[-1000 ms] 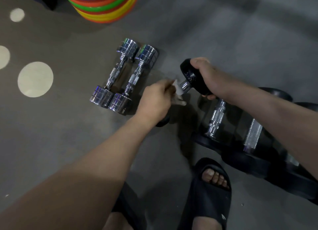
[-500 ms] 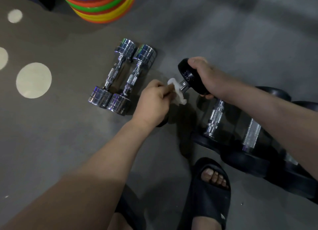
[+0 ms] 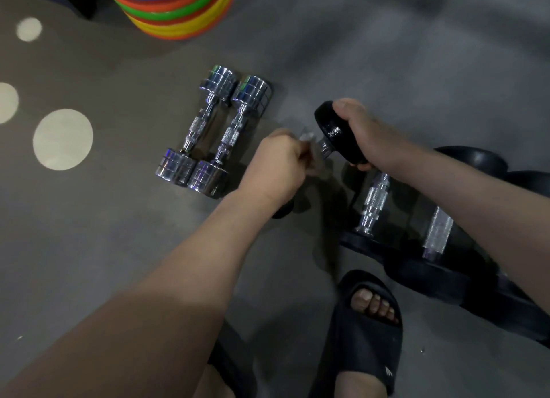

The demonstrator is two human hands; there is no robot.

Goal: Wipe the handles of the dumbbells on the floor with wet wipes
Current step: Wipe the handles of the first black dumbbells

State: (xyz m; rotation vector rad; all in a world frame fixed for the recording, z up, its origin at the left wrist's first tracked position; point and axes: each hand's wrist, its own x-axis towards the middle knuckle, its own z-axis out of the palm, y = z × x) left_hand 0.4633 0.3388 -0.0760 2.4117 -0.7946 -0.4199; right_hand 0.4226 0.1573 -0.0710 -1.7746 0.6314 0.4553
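L hand (image 3: 275, 167) fisted round handle (image 3: 324, 150)

The wet wipe (image 3: 307, 137) showed only as a pale motion-blurred smear at the fingertips of the left hand (image 3: 275, 167), which hid most of the tilted black dumbbell's (image 3: 337, 132) handle and lower head. The right hand (image 3: 367, 141) covered part of its upper head. Beneath the right forearm, further black dumbbells (image 3: 446, 266) ran off the frame's right edge, their number unclear.
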